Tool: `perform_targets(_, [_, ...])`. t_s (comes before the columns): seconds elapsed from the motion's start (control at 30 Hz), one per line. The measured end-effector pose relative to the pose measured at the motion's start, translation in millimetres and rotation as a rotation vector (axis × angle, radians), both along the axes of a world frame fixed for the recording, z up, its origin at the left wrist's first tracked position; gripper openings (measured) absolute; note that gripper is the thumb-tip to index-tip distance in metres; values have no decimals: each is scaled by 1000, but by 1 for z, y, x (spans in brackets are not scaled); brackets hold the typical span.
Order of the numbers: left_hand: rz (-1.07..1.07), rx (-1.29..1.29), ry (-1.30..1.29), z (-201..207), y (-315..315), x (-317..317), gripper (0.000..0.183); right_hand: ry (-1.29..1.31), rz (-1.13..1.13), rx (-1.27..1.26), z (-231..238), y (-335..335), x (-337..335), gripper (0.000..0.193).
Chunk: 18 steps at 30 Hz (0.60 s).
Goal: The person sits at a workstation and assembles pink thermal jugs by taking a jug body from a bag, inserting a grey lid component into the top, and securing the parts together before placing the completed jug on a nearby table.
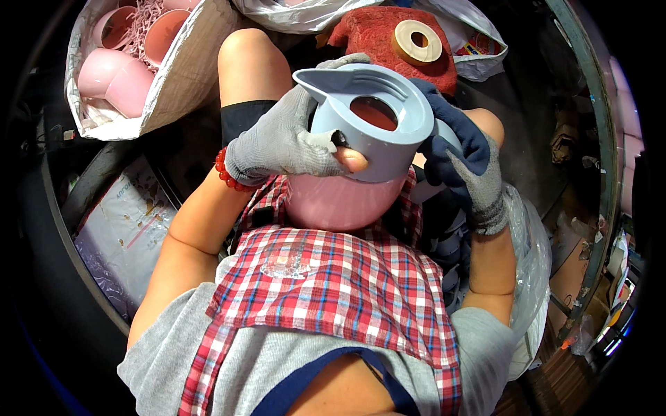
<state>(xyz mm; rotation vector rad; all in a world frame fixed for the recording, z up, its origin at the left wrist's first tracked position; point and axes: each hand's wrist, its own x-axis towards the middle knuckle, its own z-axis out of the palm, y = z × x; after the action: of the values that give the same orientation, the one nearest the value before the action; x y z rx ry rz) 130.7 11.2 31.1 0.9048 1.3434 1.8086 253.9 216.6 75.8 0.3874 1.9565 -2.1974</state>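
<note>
In front of my lap is a jug (347,201) with a glossy pink body and a pale blue-grey top (374,152). Its spout points to the upper left, and a round hole in the top shows a reddish inside. My left hand (284,139), in a grey glove torn at the thumb, clasps the jug's left side just below the spout. On the other side, my right hand (468,156), in a grey and navy glove, has its fingers closed round the blue-grey handle (447,132). Part of the handle is hidden by those fingers.
A white woven sack (184,90) at the upper left holds several pink jug bodies (114,80) and pink shreds. Beyond the jug, a tape roll (416,43) lies on a red cushion (368,35). Clear plastic bagging (527,256) hangs beside my right arm. A metal frame (600,173) stands at right.
</note>
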Motion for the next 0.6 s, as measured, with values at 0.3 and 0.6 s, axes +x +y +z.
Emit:
perform_targets(0.3, [123, 5, -71, -2, -7, 0, 113, 108, 186, 8, 19, 13, -21, 52])
perform_targets(0.6, [448, 88, 146, 17, -8, -50, 106, 91, -48, 1758, -140, 112, -146, 90])
